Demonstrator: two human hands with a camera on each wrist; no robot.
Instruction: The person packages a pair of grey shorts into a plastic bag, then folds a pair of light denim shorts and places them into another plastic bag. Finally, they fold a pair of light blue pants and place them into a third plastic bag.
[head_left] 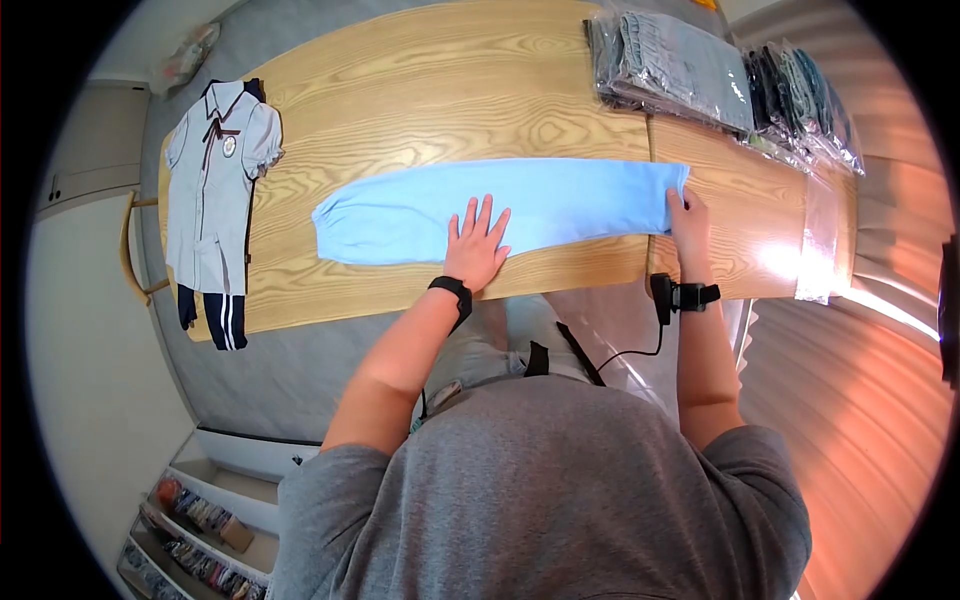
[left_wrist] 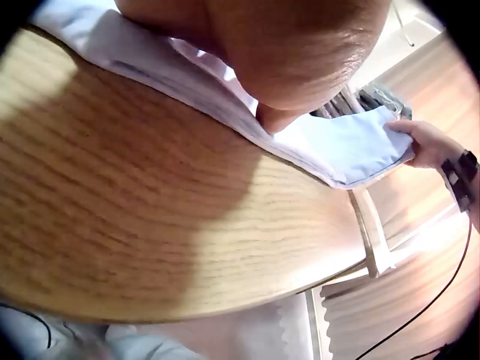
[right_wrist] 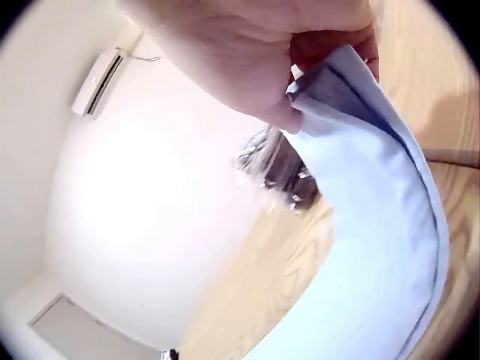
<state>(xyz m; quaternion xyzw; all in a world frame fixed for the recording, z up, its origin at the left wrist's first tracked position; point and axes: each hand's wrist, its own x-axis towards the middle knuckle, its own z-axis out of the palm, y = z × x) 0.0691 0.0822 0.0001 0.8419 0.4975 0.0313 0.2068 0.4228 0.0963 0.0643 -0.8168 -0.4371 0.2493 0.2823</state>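
Light blue trousers [head_left: 580, 195], folded into one long strip, lie across the table in the head view, their gathered elastic end to the left. My left hand [head_left: 475, 255] rests palm down on the lower edge near the middle, fingers spread over the cloth. At the right end, my right hand [head_left: 690, 225] pinches the hem between thumb and fingers. The right wrist view shows the fold opening at the pinched hem [right_wrist: 345, 82], held up toward the camera. In the left wrist view the heel of the left hand hides part of the cloth.
A short-sleeved shirt [head_left: 205, 200] with dark striped bottoms [head_left: 228, 322] lies at the left end of the wooden table [head_left: 420, 100]. Plastic-bagged clothes [head_left: 680, 70] are stacked at the back right, beside darker bagged ones [head_left: 800, 100]. A clear plastic sleeve [head_left: 820, 240] hangs over the right front edge.
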